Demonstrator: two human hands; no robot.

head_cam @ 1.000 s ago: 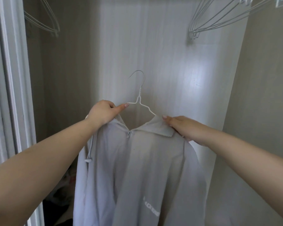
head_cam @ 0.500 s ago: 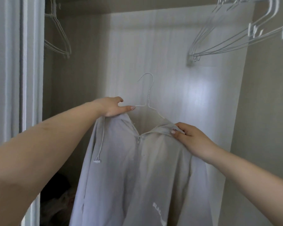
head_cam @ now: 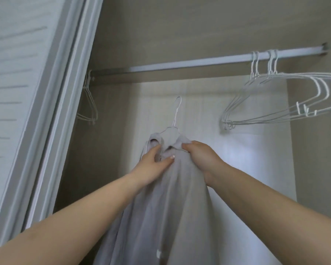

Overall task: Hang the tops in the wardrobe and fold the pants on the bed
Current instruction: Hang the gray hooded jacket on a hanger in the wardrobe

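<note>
A light grey zip-up top (head_cam: pixel 161 207) hangs on a white wire hanger (head_cam: pixel 175 119) that I hold up inside the wardrobe. My left hand (head_cam: pixel 153 165) grips the top's left shoulder, thumb across the front. My right hand (head_cam: pixel 201 157) grips the bunched fabric at the right shoulder. The hanger's hook points up, well below the wardrobe rail (head_cam: pixel 189 63) and not touching it. The hanger's lower part is hidden inside the top.
Several bare white wire hangers (head_cam: pixel 271 104) hang on the rail at the right, and a few more hangers (head_cam: pixel 89 106) at the far left. The sliding wardrobe door (head_cam: pixel 27 92) stands at the left. The rail's middle stretch carries nothing.
Both hands have lifted the top and hanger higher and moved closer together, bunching the shoulders. My view has tilted up, bringing the rail into sight.
</note>
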